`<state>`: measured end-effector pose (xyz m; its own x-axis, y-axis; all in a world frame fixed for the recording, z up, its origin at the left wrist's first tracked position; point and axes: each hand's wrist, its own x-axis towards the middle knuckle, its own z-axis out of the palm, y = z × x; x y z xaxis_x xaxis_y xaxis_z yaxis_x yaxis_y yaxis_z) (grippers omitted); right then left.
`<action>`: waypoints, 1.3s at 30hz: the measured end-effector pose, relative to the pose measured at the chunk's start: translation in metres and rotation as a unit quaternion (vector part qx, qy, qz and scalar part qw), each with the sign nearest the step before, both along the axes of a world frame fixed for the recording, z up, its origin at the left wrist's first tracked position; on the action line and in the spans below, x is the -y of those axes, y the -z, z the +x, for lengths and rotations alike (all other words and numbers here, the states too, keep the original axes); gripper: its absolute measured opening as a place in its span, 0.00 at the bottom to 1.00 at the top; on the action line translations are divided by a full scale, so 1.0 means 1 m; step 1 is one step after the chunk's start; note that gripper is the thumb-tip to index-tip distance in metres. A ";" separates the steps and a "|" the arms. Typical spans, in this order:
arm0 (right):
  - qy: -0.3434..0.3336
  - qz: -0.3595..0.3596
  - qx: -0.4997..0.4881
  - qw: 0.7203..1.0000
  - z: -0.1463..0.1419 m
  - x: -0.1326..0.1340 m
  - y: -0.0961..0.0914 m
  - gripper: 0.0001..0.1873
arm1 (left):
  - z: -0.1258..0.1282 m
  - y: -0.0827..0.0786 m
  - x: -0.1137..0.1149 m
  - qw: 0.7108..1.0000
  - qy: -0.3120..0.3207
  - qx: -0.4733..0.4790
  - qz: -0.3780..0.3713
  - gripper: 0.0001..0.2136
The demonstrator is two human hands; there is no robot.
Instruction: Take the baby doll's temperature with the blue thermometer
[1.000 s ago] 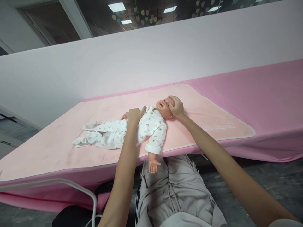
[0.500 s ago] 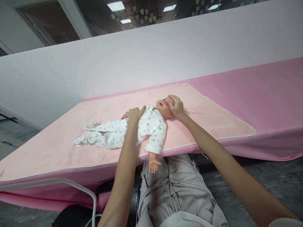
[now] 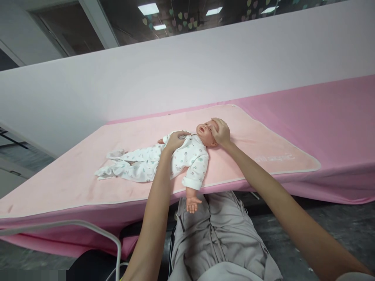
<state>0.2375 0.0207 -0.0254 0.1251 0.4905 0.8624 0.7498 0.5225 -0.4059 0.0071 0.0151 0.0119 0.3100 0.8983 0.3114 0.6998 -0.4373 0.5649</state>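
Observation:
A baby doll (image 3: 206, 134) in a white patterned sleepsuit (image 3: 191, 158) lies on its back, head to the right and legs to the left. My left hand (image 3: 176, 141) is on its upper chest near the neckline. The thumb and fingers are apart, and the fingertips are partly hidden against the fabric. Cupped over the doll's forehead is my right hand (image 3: 222, 132), its fingers across the top and thumb nearer me. The doll's near arm hangs past the table edge, palm showing; its other hand (image 3: 160, 141) rests on the far side.
Under the doll lies a pale peach mat (image 3: 125, 128) over a pink cloth (image 3: 328, 128) covering the table. A white wall (image 3: 187, 70) rises behind. A white metal rail (image 3: 73, 223) curves at the lower left, and my lap (image 3: 222, 230) is below the near edge.
My left hand has slid from the doll's torso up toward the neckline, exposing more of its far sleeve. My right hand stays on the forehead. The view has shifted slightly.

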 end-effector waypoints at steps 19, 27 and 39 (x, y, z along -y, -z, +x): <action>0.050 -0.042 0.368 0.928 -0.079 0.044 -0.019 0.16 | -0.014 0.028 -0.034 0.936 -0.050 0.346 -0.039 0.13; 0.042 -0.162 0.349 0.922 -0.108 0.040 -0.032 0.17 | -0.014 0.029 -0.035 0.925 -0.030 0.376 -0.042 0.12; 0.034 -0.215 0.299 0.929 -0.110 0.043 -0.025 0.17 | -0.014 0.029 -0.034 0.925 -0.066 0.374 -0.031 0.07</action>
<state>0.1272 -0.0224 -0.0004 -0.2702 0.8138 0.5145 0.9340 0.3513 -0.0651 -0.0073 0.0492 -0.0169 -0.0848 0.9364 0.3404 0.1487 -0.3259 0.9336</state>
